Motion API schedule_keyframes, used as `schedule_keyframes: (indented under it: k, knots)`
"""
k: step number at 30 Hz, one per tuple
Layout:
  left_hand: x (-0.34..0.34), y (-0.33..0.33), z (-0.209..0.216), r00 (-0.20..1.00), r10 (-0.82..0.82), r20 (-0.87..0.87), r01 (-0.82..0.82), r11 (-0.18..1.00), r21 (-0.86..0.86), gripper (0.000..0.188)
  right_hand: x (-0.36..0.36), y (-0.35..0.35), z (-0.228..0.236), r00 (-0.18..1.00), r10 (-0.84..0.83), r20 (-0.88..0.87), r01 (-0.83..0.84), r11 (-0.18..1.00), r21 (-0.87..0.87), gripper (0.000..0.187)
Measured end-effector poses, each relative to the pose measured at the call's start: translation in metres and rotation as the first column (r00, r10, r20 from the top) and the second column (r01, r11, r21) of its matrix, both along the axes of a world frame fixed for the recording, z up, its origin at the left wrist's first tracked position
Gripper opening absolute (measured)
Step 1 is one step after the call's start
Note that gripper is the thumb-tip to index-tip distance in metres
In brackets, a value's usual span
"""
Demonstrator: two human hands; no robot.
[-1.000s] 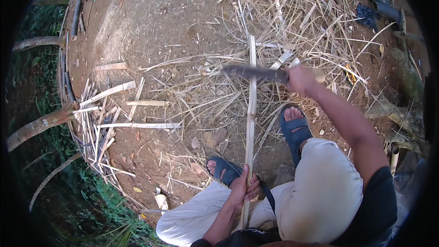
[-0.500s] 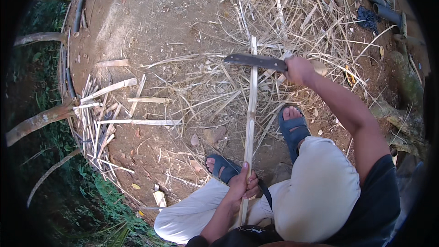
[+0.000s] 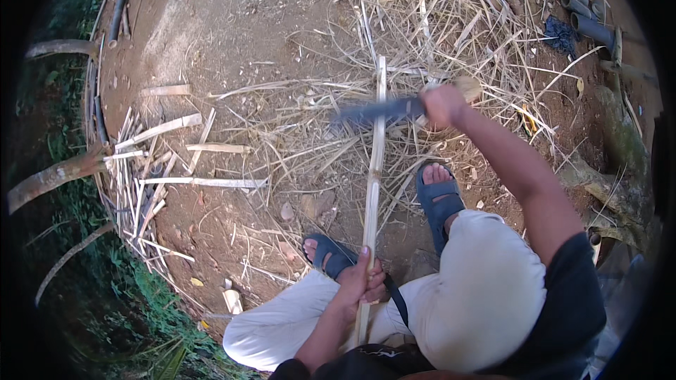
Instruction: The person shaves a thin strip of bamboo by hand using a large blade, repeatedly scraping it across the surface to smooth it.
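A long, pale bamboo strip (image 3: 374,169) runs from my lap out over the ground between my feet. My left hand (image 3: 362,281) is wrapped round its near end, thumb along the top. My right hand (image 3: 443,106) grips a machete (image 3: 387,108) by its light wooden handle. The dark blade, smeared by motion, lies across the strip near the far end. Whether its edge touches the strip, I cannot tell.
Thin bamboo shavings (image 3: 451,21) litter the ground ahead. A pile of split bamboo pieces (image 3: 144,190) lies at left, near branches. Bamboo tubes (image 3: 577,3) and a dark plastic bag (image 3: 560,34) sit at far right. My sandalled feet (image 3: 440,197) flank the strip.
The machete has come nearer to me along the strip, its tip dropping, with my right hand moving along. The left hand keeps its hold; the whole view has shifted slightly.
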State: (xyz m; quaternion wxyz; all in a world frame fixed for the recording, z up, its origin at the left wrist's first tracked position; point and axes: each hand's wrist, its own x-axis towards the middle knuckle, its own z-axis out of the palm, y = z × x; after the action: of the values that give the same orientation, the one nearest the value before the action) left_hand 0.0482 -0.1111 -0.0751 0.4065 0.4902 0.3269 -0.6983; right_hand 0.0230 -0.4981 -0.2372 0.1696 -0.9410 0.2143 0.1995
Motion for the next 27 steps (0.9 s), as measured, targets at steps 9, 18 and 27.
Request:
schedule_keyframes:
  k: [9,18,27]
  knots:
    - [0.008,0.007,0.016,1.0,-0.011,0.006,0.011,1.0,-0.012,0.058,0.013,-0.015,-0.005,0.966,-0.259,0.001,0.259,0.966,0.027,0.024]
    - [0.014,0.003,0.017,1.0,-0.014,-0.003,0.014,1.0,-0.013,0.059,0.002,0.009,-0.006,0.974,-0.222,0.037,0.221,0.975,0.037,0.025]
    - [0.015,0.03,0.033,0.999,-0.01,-0.046,0.006,0.997,-0.083,0.059,0.023,0.012,-0.001,0.944,-0.296,0.144,0.289,0.955,0.064,0.029]
